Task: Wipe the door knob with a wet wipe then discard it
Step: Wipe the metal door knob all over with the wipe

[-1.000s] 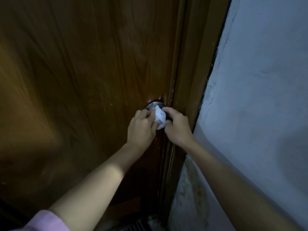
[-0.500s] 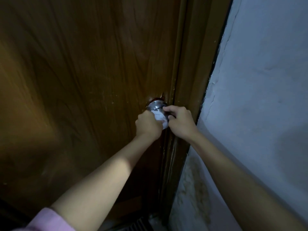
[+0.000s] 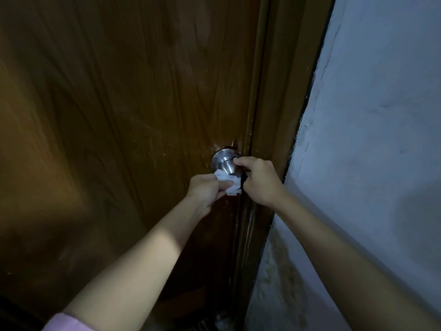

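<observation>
Wiping the door knob with a wet wipe, both hands close on it.

Largest is the wooden door, brown and grained, with the rough pale wall to the right of the knob. The knob is small, round, brushed metal and smooth, so the thin crumpled wipe, just below the knob and touching it, may slide off or miss the neck. The left hand is closed around the wipe; the right hand is curled, its fingertips pinching the knob's right side. If this pinch loosens, the knob may turn under the rubbing, and the soft wipe could tear or drop.
</observation>
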